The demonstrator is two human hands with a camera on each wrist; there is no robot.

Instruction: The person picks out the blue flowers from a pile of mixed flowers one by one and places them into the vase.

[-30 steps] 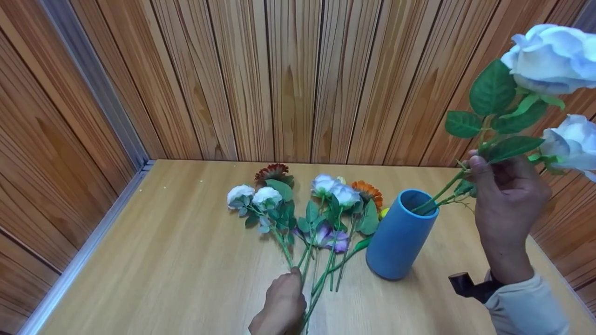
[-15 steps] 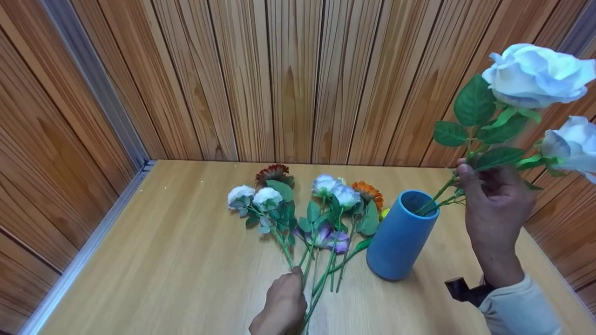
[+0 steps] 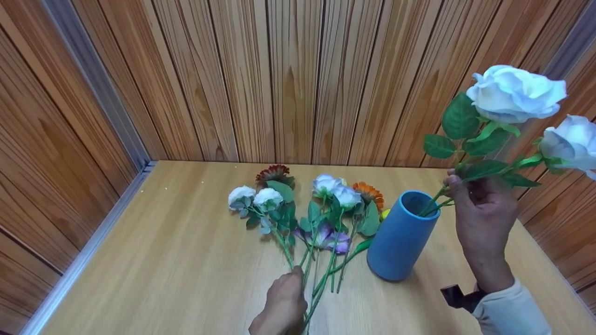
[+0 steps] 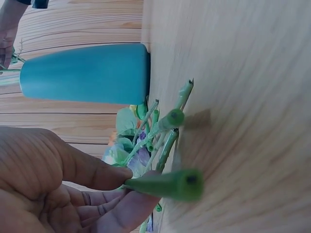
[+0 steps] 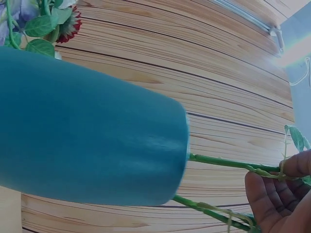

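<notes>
"What's nearest on your feed?"

"Bottom centre of the head frame, the left hand (image 3: 281, 302). From the left wrist I see its thumb and forefinger pinching a green stem (image 4: 163, 187), the end poking out past the fingertips. I can't tell for sure which bloom it carries."

"And the other side?"

"Lower right I get a pale sleeve (image 3: 512, 311) and a black strap (image 3: 470, 300). Above them the right hand (image 3: 486, 216) has its fingers pinched on the greenery of two large white roses, one (image 3: 517, 95) at upper right, the other (image 3: 572, 142) cut by the right edge."

"Where do the lower ends go?"

"My right wrist view shows two stems (image 5: 233, 163) running from that hand into the mouth of the blue vase (image 3: 400, 242). It stands right of centre on the surface (image 3: 163, 260), and the fingers are near its rim, not touching."

"Anything beyond?"

"Around mid-frame, left of the vase, I see a purple flower (image 3: 330, 242), then small white flowers (image 3: 267, 199) and pale blue roses (image 3: 342, 193), an orange flower (image 3: 369, 193) just behind the vase's left side, and a dark red flower (image 3: 272, 173) farthest back. Wooden panelling (image 3: 298, 83) fills the top."
</notes>
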